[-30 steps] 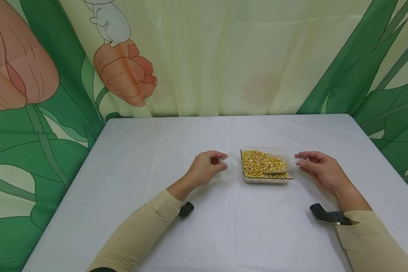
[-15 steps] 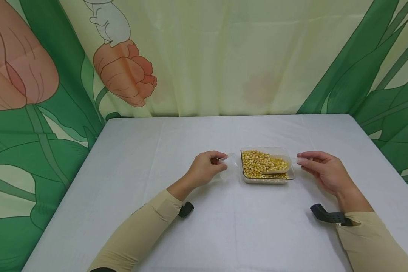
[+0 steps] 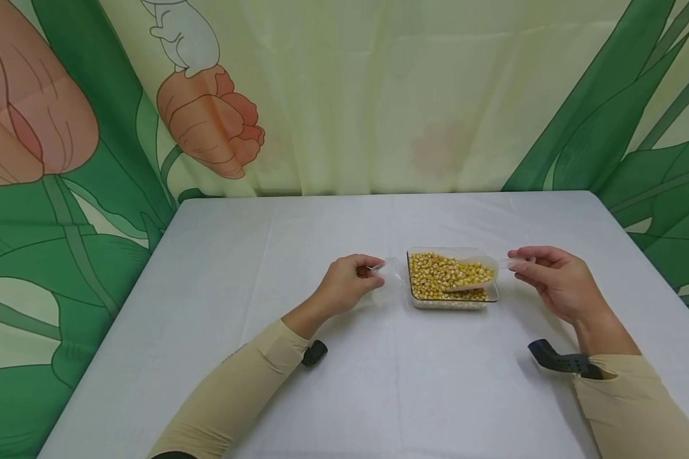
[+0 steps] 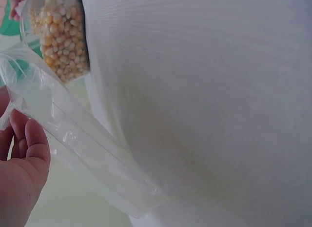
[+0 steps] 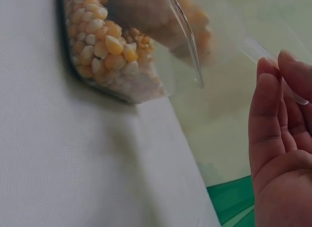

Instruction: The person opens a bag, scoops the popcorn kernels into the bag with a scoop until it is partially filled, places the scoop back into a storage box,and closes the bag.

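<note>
A clear rectangular container (image 3: 448, 305) filled with yellow corn kernels (image 3: 430, 271) stands on the table. My right hand (image 3: 554, 280) pinches the handle of a translucent scoop (image 3: 490, 261) at the container's right side. Kernels lie heaped in the scoop's bowl, which tilts over the corn. In the right wrist view the scoop (image 5: 224, 36) shows behind the glass rim. To the left of the container, my left hand (image 3: 347, 280) pinches the edge of a clear plastic bag (image 4: 83, 134). The bag hangs down from those fingers, with no kernels showing in it.
A white cloth covers the table (image 3: 321, 408), its far edge meeting a printed curtain (image 3: 350, 115) with flowers and leaves. Dark wrist mounts (image 3: 559, 363) stick out beside both forearms.
My right hand has moved right and slightly up, drawing the loaded scoop toward the container's right rim and raising it. The left hand and bag have stayed in place.
</note>
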Available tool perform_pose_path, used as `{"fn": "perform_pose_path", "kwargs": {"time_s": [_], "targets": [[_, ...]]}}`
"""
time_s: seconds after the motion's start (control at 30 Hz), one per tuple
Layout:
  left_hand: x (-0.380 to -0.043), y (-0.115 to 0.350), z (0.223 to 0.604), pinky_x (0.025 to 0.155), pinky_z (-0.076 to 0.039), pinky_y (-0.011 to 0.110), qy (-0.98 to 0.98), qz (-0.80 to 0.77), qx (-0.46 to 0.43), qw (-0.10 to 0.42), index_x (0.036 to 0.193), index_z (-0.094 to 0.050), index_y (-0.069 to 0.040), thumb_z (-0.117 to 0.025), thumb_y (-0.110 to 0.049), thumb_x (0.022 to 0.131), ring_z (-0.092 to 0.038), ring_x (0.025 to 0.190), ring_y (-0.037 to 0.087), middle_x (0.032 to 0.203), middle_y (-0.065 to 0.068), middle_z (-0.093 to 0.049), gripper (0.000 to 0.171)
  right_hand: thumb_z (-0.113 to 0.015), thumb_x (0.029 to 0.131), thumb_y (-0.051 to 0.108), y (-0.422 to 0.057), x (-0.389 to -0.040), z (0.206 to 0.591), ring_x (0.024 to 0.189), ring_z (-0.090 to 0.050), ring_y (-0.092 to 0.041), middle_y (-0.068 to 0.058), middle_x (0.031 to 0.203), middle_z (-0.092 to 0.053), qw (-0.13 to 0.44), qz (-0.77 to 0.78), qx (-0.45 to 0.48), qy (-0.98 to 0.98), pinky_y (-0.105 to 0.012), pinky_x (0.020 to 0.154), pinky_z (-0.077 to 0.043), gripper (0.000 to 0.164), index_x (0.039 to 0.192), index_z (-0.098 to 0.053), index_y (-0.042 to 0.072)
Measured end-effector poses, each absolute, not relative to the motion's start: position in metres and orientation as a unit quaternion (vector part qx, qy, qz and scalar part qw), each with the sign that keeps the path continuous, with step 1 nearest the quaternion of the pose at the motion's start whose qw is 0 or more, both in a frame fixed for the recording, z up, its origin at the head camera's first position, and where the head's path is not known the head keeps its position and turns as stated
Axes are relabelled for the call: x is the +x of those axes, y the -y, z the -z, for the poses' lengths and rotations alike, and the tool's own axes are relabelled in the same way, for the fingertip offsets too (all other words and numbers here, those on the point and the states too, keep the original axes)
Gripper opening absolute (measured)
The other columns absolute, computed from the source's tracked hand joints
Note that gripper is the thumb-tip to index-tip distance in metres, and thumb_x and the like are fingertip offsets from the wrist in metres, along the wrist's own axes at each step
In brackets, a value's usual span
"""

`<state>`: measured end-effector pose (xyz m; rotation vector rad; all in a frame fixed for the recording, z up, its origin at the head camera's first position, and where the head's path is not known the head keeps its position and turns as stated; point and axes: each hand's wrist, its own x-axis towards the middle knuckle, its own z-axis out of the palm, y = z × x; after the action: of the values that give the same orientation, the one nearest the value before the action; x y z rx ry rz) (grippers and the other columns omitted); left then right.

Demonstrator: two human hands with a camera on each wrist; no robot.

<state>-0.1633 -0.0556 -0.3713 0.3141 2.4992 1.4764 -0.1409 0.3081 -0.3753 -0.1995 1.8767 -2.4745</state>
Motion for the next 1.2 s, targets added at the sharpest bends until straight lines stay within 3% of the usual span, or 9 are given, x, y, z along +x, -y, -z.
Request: {"fn": "perform_pose_path", "kwargs": {"time_s": [0.83,1.2], "targets": [[-0.164,0.056,0.371,0.069,-0.049,0.023,-0.855,-0.495,0.11,0.108,0.119,-0.072,-0.006,-0.077,-0.01,0.089,-0.061,0.086,0.013,0.092,0.0,-0.068,0.031,-0.055,0.096,-0.014,-0.317,-0.137,0.382,0.091,-0.071,-0.017,-0.009,0.107,-0.072,0.019,0.861,-0.061,-0.505,-0.026,0.08,-0.056,0.024,0.11,-0.072,-0.003],[-0.163,0.055,0.369,0.069,-0.049,0.022,-0.854,-0.496,0.112,0.109,0.12,-0.072,-0.006,-0.076,-0.01,0.089,-0.061,0.087,0.013,0.093,0.0,-0.068,0.031,-0.054,0.098,-0.011,-0.318,-0.134,0.388,0.093,-0.071,-0.02,-0.01,0.108,-0.072,0.032,0.888,-0.023,-0.458,-0.027,0.081,-0.056,0.025,0.111,-0.072,-0.001]]}}
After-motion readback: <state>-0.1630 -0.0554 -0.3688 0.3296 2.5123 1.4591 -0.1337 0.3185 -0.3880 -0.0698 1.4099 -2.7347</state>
